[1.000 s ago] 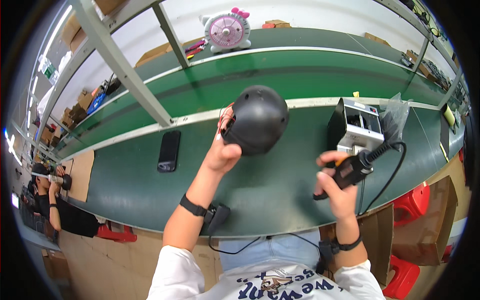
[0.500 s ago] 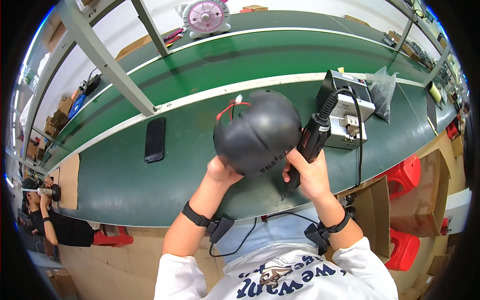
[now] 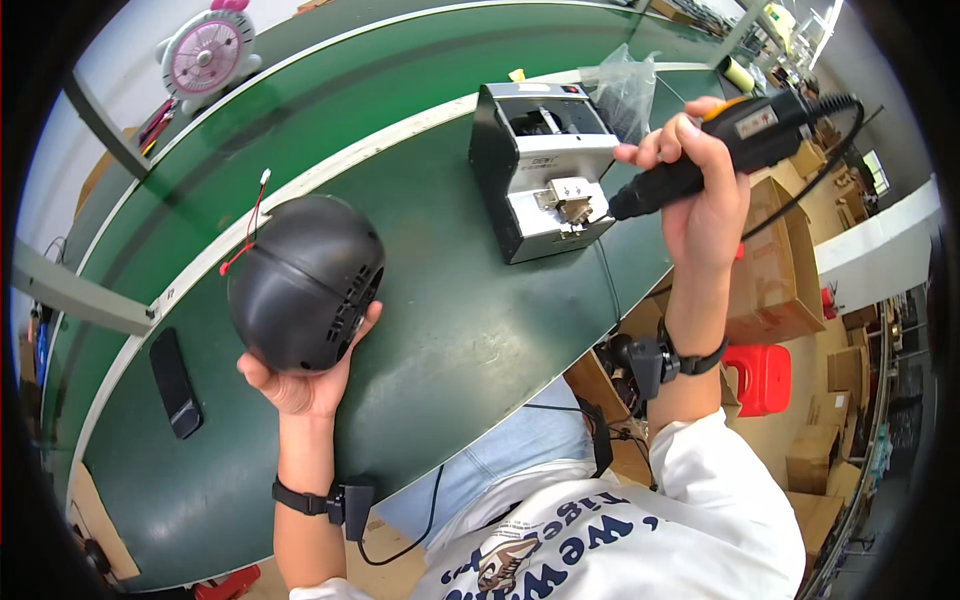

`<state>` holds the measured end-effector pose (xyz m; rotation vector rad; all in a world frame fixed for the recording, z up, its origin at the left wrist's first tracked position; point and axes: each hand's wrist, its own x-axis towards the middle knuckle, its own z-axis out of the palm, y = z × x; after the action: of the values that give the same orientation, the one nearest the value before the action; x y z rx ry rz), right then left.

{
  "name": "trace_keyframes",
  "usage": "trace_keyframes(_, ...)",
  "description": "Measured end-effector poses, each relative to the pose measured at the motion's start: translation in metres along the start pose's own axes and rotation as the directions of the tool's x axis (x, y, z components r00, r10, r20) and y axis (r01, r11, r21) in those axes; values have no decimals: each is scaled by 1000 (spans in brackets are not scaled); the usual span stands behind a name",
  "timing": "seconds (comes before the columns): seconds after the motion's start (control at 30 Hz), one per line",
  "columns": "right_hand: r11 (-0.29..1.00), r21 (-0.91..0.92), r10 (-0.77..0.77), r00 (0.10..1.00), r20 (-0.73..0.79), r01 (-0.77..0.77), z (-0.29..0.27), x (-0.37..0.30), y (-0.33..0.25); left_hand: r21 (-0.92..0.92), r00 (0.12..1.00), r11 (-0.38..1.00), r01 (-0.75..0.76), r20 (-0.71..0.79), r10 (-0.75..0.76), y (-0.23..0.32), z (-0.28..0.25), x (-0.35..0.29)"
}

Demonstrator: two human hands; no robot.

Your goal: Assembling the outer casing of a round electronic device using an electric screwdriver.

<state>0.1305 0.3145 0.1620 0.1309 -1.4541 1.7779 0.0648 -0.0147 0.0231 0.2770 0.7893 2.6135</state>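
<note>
My left hand (image 3: 305, 392) is wrapped under a round, glossy black plastic housing (image 3: 300, 275), held up over the left part of the bench. Slots show on the housing's lower right side. Thin red and black wires with a small white plug (image 3: 265, 177) stick out at its upper left. My right hand (image 3: 705, 195) grips a black electric screwdriver (image 3: 765, 138) with its cable trailing off the rear. The tool's tip points down-left at the metal pickup block (image 3: 572, 200) on the front of a grey screw feeder (image 3: 555, 150). Whether tip and block touch is hard to tell.
On the green bench (image 3: 470, 330) a black phone (image 3: 176, 384) lies at the left. A clear plastic bag (image 3: 622, 95) sits behind the feeder. A pink and white fan (image 3: 207, 58) stands at the back. Cardboard boxes (image 3: 765, 275) and a red stool (image 3: 762, 380) are at the right.
My hands have moved apart. The left carries the housing leftward, while the right has lifted the screwdriver away from it to the feeder. The view has turned to the right.
</note>
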Motion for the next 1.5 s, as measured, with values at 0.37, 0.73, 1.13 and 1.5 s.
trace_keyframes(0.37, 994, -106, 44, 977, 210, -22, -9, 17, 35, -32, 990, 998, 55, -132, -59, -16, -4, 3)
trace_keyframes(0.73, 971, 182, 34, 843, 537, -155, 61, 11, -9, -10, 994, 997, 83, -64, -83, -11, 7, 7)
trace_keyframes(1.13, 916, 231, 78, 713, 697, -327, 150, 4, 9, -48, 986, 993, 112, -115, -117, -3, 14, 6)
trace_keyframes(1.5, 884, 166, 206, 684, 700, -437, 139, 3, 23, -11, 986, 994, 111, -123, -112, -4, 9, 8)
